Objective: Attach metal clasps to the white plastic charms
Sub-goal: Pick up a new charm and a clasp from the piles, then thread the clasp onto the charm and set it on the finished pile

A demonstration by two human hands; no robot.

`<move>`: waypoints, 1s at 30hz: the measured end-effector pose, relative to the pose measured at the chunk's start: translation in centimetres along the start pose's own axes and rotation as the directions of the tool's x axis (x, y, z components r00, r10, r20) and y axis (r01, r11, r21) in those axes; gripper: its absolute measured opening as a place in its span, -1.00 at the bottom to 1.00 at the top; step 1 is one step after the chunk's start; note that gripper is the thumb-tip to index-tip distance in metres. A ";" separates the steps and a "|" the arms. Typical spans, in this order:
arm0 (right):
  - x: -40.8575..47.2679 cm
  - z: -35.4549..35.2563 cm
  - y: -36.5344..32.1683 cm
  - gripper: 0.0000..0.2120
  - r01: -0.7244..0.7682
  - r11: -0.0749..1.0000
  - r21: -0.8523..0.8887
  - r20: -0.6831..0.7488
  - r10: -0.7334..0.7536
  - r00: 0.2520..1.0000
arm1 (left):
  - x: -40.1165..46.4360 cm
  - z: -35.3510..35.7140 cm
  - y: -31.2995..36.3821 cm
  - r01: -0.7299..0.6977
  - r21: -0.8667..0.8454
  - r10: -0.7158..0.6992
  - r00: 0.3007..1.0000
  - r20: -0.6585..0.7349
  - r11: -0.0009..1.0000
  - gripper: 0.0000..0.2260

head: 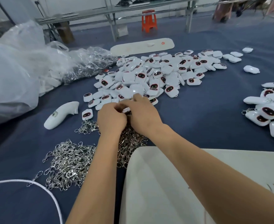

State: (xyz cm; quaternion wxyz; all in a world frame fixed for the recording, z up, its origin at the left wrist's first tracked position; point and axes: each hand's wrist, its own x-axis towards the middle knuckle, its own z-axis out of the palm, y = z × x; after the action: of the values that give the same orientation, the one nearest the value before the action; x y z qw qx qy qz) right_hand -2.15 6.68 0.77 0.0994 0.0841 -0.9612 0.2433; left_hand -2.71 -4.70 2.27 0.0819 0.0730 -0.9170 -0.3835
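A dark blue cloth covers the tabletop [197, 120], soft and matte, running back toward a pale floor where an orange plastic stool [149, 21] stands at the upper middle of the frame under a long metal-legged bench [110, 12]. A flat cream sheet [165, 183] lies at the lower right, under the right forearm.

At the middle of the frame sits the heap of white plastic charms [157, 73], glossy rounded squares, many showing a dark face with red rim. A smaller cluster of charms with clasps [268, 107] lies at the right edge. Shiny silver metal clasps [68, 164] sprawl in a tangled pile at the lower left. Crinkled clear plastic bags [36, 65] bulge at the upper left, and a smooth white handle-shaped tool [60, 114] lies below them.

The left hand [111, 118] and right hand [142, 115] meet at the heap's near edge, each grip curled on one small white charm [126, 109] pinched between them; whether a clasp is in there too I cannot tell.
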 end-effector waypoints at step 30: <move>-6.5 -4.5 6.1 -0.77 -0.200 0.834 0.514 -0.506 0.483 0.715 | -1.7 3.9 3.7 -0.327 0.336 0.227 0.926 0.303 0.883 -0.94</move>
State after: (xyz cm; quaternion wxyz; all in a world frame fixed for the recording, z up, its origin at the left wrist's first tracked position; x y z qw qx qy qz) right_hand 3.48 14.89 0.35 0.3390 -0.1643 -0.7962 0.4734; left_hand -2.15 0.90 2.03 0.0022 -0.0951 -0.9774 -0.1886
